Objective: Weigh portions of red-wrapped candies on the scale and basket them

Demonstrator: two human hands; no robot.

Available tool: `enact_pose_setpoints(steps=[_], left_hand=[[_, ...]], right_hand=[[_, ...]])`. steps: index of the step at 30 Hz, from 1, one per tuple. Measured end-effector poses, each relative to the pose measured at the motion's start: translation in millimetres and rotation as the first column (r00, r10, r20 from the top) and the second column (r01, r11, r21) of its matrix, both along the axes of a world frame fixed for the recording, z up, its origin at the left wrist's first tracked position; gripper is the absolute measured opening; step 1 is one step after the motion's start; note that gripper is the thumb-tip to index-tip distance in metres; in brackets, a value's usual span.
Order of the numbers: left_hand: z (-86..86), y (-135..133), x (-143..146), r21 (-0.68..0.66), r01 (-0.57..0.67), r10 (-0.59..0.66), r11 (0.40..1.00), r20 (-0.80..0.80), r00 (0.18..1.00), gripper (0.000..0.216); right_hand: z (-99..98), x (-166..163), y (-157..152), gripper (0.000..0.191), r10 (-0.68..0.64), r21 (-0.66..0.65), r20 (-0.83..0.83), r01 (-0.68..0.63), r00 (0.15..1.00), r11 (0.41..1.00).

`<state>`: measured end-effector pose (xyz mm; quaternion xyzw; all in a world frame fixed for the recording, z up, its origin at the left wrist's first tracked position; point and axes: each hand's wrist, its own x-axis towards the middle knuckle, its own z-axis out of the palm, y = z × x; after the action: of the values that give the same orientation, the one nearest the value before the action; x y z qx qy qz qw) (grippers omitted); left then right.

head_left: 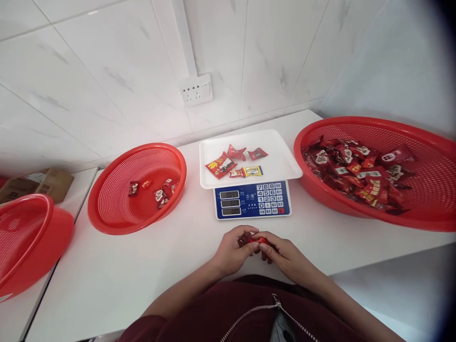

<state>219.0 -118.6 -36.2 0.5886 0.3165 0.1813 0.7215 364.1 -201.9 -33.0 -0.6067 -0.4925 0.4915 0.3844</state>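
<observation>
The left hand point(233, 251) and right hand point(285, 256) pinch one small red wrapped candy point(257, 240) in their fingers near the white table point(160, 266) edge; a loose grip could drop it off.

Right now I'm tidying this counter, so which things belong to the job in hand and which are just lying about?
In hand: red sweet held by left hand and right hand; scale, loose sweets on its tray; heaped basket; sparse basket.
Lying about: tilted red basket; cardboard boxes; wall socket.
</observation>
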Motion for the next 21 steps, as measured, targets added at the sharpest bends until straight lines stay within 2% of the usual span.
enact_pose_setpoints(steps=[4, 7, 13, 16, 17, 18, 19, 20, 21], left_hand=[[0.6, 1.5, 0.5, -0.147, 0.056, -0.043, 0.987, 0.088, 0.995, 0.042], [0.0, 2.3, 1.2, -0.174, 0.07, -0.052, 0.982, 0.106, 0.993, 0.043], [1.7, -1.2, 4.7, -0.034, 0.072, -0.07, 0.997, 0.044, 0.997, 0.039], [6.8, 1.3, 2.1, 0.177, 0.064, -0.057, 0.982, -0.043, 0.997, 0.032], [9.3, 4.5, -0.6, 0.299, 0.046, -0.024, 0.953, -0.075, 0.997, 0.029], [12.2, 9.3, -4.4, 0.439, 0.022, 0.022, 0.898, -0.096, 0.995, 0.027], [15.5, 15.8, -9.4, 0.584, -0.007, 0.081, 0.812, -0.101, 0.992, 0.026], [19.2, 23.9, -15.8, 0.716, -0.045, 0.155, 0.697, -0.089, 0.984, 0.026], [23.0, 33.4, -23.5, 0.826, -0.081, 0.236, 0.557, -0.064, 0.97, 0.027]], right_hand=[[0.5, 2.2, -1.0, 0.03, 0.051, 0.003, -0.14, -0.051, 0.989, 0.999], [0.5, 4.0, -0.7, 0.03, 0.045, -0.004, -0.201, -0.047, 0.979, 0.999], [-2.7, 8.2, -1.7, 0.031, 0.002, -0.001, -0.173, -0.002, 0.985, 1.0], [8.4, 24.5, -5.4, 0.035, -0.108, 0.079, -0.051, 0.112, 0.993, 0.991], [15.3, 33.5, -7.4, 0.035, -0.19, 0.132, 0.004, 0.188, 0.982, 0.973], [23.2, 44.2, -9.7, 0.035, -0.3, 0.198, 0.058, 0.283, 0.952, 0.938], [31.5, 56.3, -12.1, 0.034, -0.422, 0.269, 0.109, 0.382, 0.9, 0.884], [39.4, 69.3, -14.5, 0.034, -0.556, 0.351, 0.149, 0.482, 0.818, 0.803], [46.1, 83.0, -16.8, 0.034, -0.673, 0.431, 0.189, 0.555, 0.715, 0.711]])
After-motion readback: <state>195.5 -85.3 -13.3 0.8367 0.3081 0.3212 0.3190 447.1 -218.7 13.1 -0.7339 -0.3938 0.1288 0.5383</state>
